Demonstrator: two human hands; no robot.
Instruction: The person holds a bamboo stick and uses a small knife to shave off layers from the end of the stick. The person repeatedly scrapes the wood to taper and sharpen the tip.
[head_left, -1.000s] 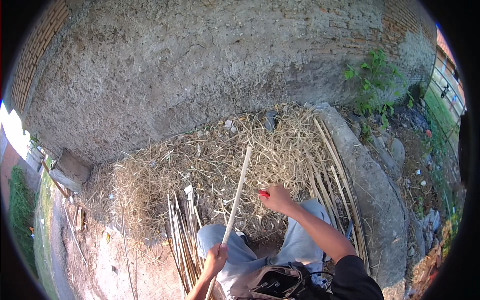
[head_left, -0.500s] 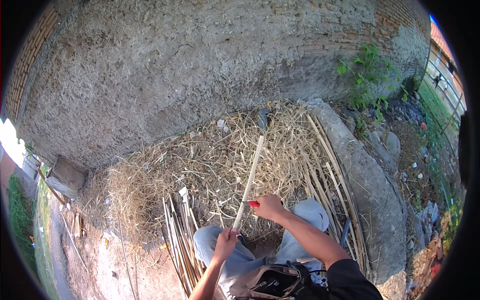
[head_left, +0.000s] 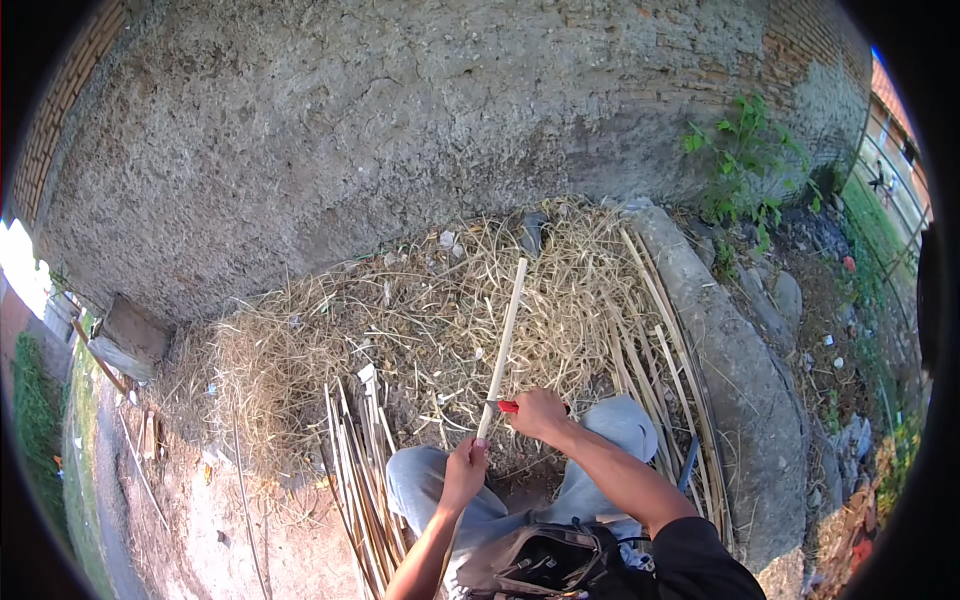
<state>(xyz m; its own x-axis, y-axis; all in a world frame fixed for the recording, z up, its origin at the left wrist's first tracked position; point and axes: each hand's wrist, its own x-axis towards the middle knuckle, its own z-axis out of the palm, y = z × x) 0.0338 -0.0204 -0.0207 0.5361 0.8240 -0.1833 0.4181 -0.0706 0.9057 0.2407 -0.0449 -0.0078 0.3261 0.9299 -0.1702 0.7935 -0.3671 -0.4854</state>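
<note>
A long pale bamboo strip (head_left: 509,325) slants up and away from between my knees. My left hand (head_left: 464,472) is closed round its lower part. In my right hand (head_left: 540,416), closed as well, is a knife with a red handle (head_left: 509,407). Its short dark blade lies against the strip, a little above my left hand. The back of my right hand hides most of the handle. A bundle of split bamboo strips (head_left: 362,470) lies beside my left knee, and more long strips (head_left: 668,370) lie by my right knee.
Curled shavings (head_left: 560,310) cover the ground ahead, up to a rough grey wall (head_left: 380,130). A concrete ledge (head_left: 740,390) runs along the right, with a leafy green plant (head_left: 745,165) behind it. An open black bag (head_left: 545,565) rests at my lap.
My left hand and the strip have shifted slightly up and away. The red-handled knife stays at nearly the same place in view, now closer to my left hand along the strip.
</note>
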